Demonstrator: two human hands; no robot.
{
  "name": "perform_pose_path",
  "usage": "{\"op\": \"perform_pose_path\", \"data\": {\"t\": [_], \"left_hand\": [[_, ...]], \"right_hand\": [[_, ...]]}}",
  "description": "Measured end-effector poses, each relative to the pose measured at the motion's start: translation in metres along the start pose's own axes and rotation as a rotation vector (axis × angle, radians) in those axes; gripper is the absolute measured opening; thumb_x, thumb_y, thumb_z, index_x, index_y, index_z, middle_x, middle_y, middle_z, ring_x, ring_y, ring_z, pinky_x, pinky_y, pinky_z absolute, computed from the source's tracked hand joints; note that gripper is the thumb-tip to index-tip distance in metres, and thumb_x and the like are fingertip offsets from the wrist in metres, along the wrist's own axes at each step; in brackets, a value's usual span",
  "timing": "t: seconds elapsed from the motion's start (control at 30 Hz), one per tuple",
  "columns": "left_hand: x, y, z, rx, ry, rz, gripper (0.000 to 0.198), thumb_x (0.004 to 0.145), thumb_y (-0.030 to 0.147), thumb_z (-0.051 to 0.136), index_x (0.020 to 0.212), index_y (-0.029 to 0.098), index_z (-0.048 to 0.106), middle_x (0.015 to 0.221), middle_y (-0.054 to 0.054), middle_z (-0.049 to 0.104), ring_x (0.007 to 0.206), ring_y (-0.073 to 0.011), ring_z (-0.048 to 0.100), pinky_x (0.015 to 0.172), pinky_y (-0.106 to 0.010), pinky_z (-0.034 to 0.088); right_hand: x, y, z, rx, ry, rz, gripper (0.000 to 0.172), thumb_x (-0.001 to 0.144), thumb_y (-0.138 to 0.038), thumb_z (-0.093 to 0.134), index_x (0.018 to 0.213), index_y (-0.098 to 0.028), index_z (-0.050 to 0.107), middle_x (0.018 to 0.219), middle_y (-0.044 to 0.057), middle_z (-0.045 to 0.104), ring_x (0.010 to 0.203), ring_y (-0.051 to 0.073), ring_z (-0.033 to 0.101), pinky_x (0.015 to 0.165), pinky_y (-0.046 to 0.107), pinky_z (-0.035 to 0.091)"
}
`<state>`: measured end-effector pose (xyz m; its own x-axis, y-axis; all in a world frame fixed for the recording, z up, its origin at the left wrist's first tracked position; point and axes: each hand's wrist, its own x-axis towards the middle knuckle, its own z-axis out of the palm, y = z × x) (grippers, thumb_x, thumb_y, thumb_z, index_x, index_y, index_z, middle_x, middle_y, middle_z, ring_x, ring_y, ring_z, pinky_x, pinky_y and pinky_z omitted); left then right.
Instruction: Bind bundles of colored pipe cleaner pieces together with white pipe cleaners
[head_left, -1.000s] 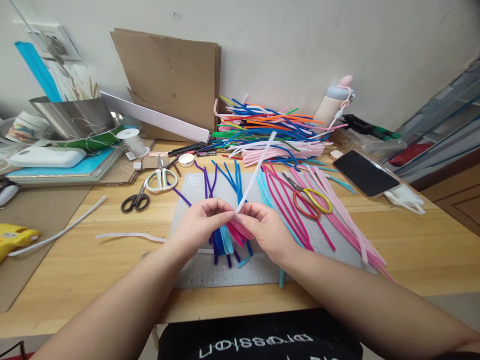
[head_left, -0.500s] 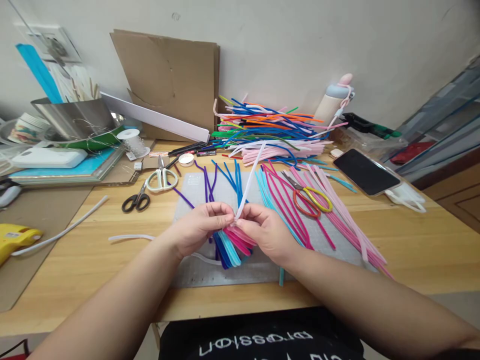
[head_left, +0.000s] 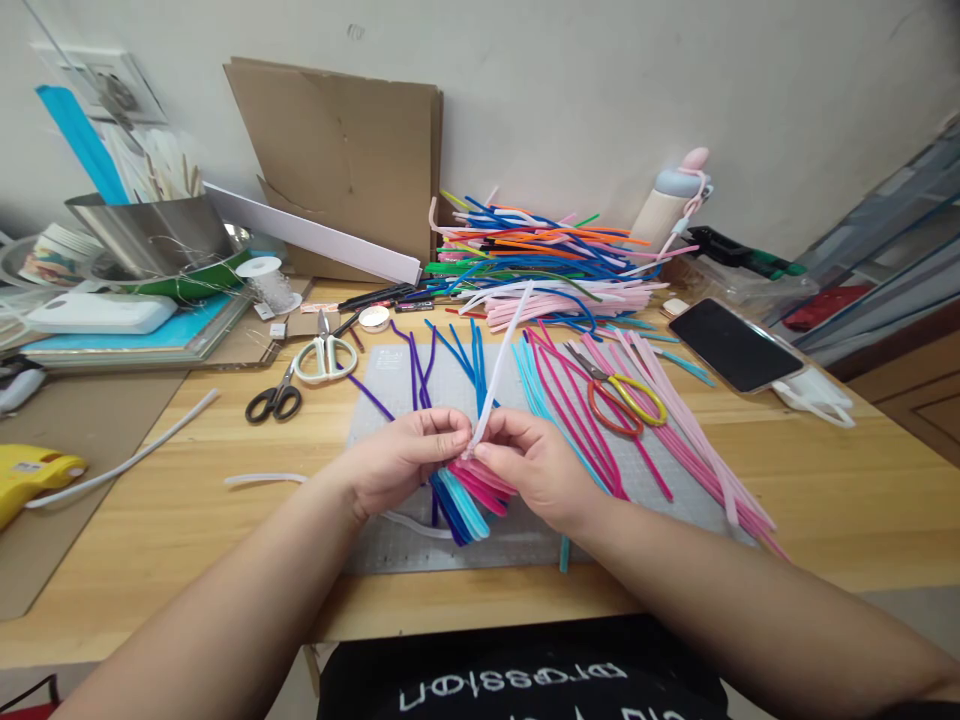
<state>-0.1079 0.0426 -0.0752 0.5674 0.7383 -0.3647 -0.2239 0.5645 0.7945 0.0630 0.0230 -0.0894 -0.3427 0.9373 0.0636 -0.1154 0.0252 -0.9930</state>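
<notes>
Left hand (head_left: pixel 420 450) and right hand (head_left: pixel 534 465) pinched multicoloured pipe-cleaner loops (head_left: pixel 472 503) at gathered end, white pipe cleaner (head_left: pixel 502 370) between. Loops seemed light, fuzzy, bendable; gathered end likely best hold.

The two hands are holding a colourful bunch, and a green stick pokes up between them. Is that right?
Not quite: the stick poking up between them is white, not green, as the head view shows. The left hand and right hand do hold the colourful bunch.
</notes>
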Motion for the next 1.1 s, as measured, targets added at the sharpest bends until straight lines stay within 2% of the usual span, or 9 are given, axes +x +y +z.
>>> {"op": "perform_pose_path", "data": {"t": [0.17, 0.33, 0.47, 0.53, 0.63, 0.8, 0.93, 1.1], "left_hand": [[0.0006, -0.0016, 0.0026, 0.035, -0.002, 0.018, 0.034, 0.06, 0.032, 0.083, 0.069, 0.013, 0.057, 0.063, 0.003, 0.054, 0.058, -0.0078, 0.047, 0.057, -0.02, 0.034], [0.001, -0.0032, 0.0054, 0.114, 0.003, 0.062, 0.034, 0.062, 0.034, 0.081, 0.072, 0.014, 0.057, 0.065, 0.003, 0.054, 0.059, -0.0082, 0.047, 0.058, -0.021, 0.033], [0.0004, -0.0027, 0.0086, 0.297, 0.092, 0.191, 0.029, 0.067, 0.035, 0.077, 0.073, 0.014, 0.058, 0.066, 0.003, 0.054, 0.061, -0.0089, 0.047, 0.06, -0.021, 0.034], [0.0006, -0.0029, 0.0092, 0.318, 0.126, 0.23, 0.027, 0.069, 0.035, 0.075, 0.075, 0.015, 0.058, 0.068, 0.004, 0.055, 0.062, -0.0088, 0.048, 0.061, -0.021, 0.035], [0.0023, -0.0051, 0.0076, 0.232, 0.105, 0.225, 0.025, 0.073, 0.035, 0.073, 0.081, 0.016, 0.059, 0.07, 0.004, 0.057, 0.061, -0.0082, 0.05, 0.061, -0.021, 0.036], [0.005, -0.0085, 0.0045, 0.167, 0.093, 0.237, 0.025, 0.069, 0.029, 0.077, 0.082, 0.016, 0.06, 0.071, 0.003, 0.06, 0.064, -0.0082, 0.053, 0.062, -0.021, 0.038], [0.0038, -0.0056, 0.0044, 0.212, 0.12, 0.176, 0.025, 0.068, 0.031, 0.077, 0.08, 0.014, 0.063, 0.07, 0.002, 0.063, 0.062, -0.0085, 0.054, 0.063, -0.021, 0.039], [0.0023, -0.0015, 0.004, 0.318, 0.154, 0.141, 0.024, 0.065, 0.033, 0.078, 0.074, 0.013, 0.067, 0.067, 0.0, 0.066, 0.062, -0.0095, 0.055, 0.063, -0.022, 0.04]], "right_hand": [[-0.0014, -0.0002, 0.0016, 0.006, -0.017, -0.009, 0.008, 0.076, -0.026, 0.062, 0.075, -0.019, 0.059, 0.072, -0.001, 0.06, 0.067, 0.012, 0.056, 0.066, 0.026, 0.047], [-0.0021, -0.0002, 0.002, -0.019, 0.031, 0.002, 0.011, 0.075, -0.026, 0.062, 0.07, -0.018, 0.055, 0.067, -0.003, 0.055, 0.06, 0.01, 0.049, 0.058, 0.024, 0.041], [-0.0025, -0.0009, 0.0025, -0.021, 0.105, 0.067, 0.017, 0.074, -0.029, 0.063, 0.068, -0.018, 0.052, 0.062, -0.004, 0.049, 0.054, 0.009, 0.043, 0.051, 0.023, 0.036], [-0.0027, -0.0009, 0.0029, -0.007, 0.122, 0.081, 0.017, 0.075, -0.031, 0.062, 0.069, -0.018, 0.052, 0.062, -0.004, 0.049, 0.054, 0.009, 0.042, 0.051, 0.023, 0.035], [-0.0028, -0.0005, 0.0036, 0.008, 0.118, 0.073, 0.017, 0.076, -0.032, 0.062, 0.072, -0.019, 0.053, 0.065, -0.003, 0.052, 0.057, 0.01, 0.046, 0.054, 0.024, 0.038], [-0.0028, -0.0012, 0.0056, 0.007, 0.134, 0.07, 0.017, 0.075, -0.031, 0.063, 0.073, -0.019, 0.05, 0.068, -0.003, 0.052, 0.06, 0.011, 0.048, 0.056, 0.024, 0.039], [-0.0026, -0.0022, 0.007, -0.004, 0.198, 0.053, 0.021, 0.073, -0.028, 0.063, 0.076, -0.021, 0.044, 0.07, -0.004, 0.051, 0.062, 0.01, 0.048, 0.057, 0.024, 0.038], [-0.0028, -0.0013, 0.007, -0.037, 0.182, 0.075, 0.022, 0.073, -0.026, 0.062, 0.076, -0.021, 0.041, 0.07, -0.004, 0.051, 0.062, 0.011, 0.049, 0.057, 0.025, 0.039]]}}
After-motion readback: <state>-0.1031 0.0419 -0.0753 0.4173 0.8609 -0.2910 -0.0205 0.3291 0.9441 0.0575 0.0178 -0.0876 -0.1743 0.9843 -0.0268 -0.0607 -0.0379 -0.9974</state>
